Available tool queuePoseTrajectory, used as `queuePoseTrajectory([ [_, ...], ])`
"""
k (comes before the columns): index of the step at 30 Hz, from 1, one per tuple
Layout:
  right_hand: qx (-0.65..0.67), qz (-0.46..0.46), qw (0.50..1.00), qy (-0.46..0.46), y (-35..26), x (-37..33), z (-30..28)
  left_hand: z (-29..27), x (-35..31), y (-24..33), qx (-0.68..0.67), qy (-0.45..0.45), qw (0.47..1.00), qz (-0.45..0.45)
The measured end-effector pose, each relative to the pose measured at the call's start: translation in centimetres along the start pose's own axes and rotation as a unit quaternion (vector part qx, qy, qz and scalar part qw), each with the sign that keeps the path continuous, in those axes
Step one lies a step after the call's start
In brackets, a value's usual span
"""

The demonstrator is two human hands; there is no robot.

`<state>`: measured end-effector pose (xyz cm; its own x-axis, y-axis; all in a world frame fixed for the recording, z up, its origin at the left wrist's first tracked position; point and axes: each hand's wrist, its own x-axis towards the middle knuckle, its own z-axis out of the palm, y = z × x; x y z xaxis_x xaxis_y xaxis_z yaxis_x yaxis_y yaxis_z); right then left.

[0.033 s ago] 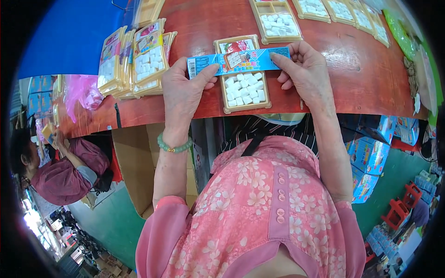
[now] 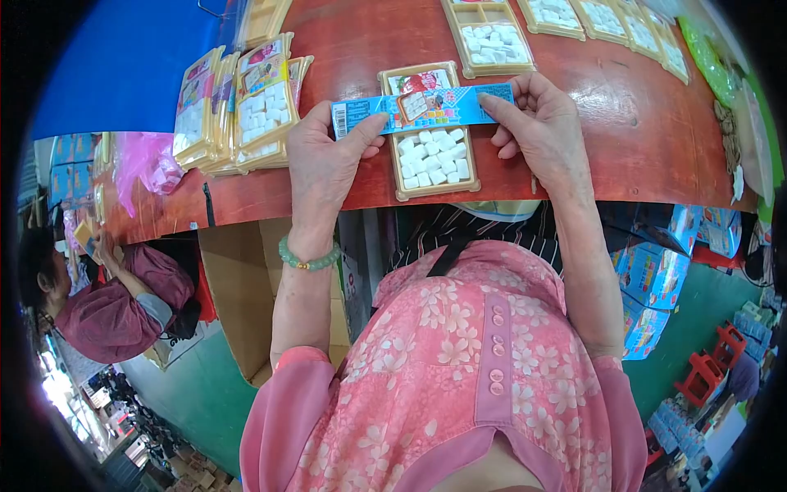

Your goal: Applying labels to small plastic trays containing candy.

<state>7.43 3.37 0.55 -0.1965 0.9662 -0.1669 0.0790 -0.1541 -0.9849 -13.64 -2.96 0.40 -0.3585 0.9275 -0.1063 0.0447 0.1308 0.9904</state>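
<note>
A blue printed paper band [image 2: 443, 109] is stretched flat between my two hands. My left hand [image 2: 328, 156] pinches its left end, thumb on top and fingers beneath. At the other end, my right hand [image 2: 537, 123] grips it the same way. Under the band is a tan plastic tray [image 2: 403, 197] on the table, with small white blocks [image 2: 433, 157] in its near part. A printed card [image 2: 420, 82] with a red picture shows in its far part. The band lies across the tray's middle; whether it touches the tray I cannot tell.
Stacked banded trays [image 2: 262, 107] stand at the left on the red-brown table [image 2: 639, 139]. Another tray of white blocks [image 2: 495, 43] lies beyond my hands, with several more at the far right. A pink bag [image 2: 147, 168] and a co-worker [image 2: 123, 303] are at the left.
</note>
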Motion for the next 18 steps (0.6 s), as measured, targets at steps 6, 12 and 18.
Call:
queuePoseTrajectory([
  [6,-0.002,-0.002,1.0,-0.001,0.0,-0.05,-0.03,-0.07,0.05,-0.19,0.009,-0.008,1.0,0.006],
  [12,-0.007,-0.008,1.0,0.006,0.41,0.04,-0.09,0.12,0.02,0.0,0.03,-0.012,0.999,0.008],
  [18,-0.019,-0.003,1.0,0.008,0.23,-0.06,-0.06,0.13,0.08,-0.09,0.042,-0.015,0.999,0.018],
])
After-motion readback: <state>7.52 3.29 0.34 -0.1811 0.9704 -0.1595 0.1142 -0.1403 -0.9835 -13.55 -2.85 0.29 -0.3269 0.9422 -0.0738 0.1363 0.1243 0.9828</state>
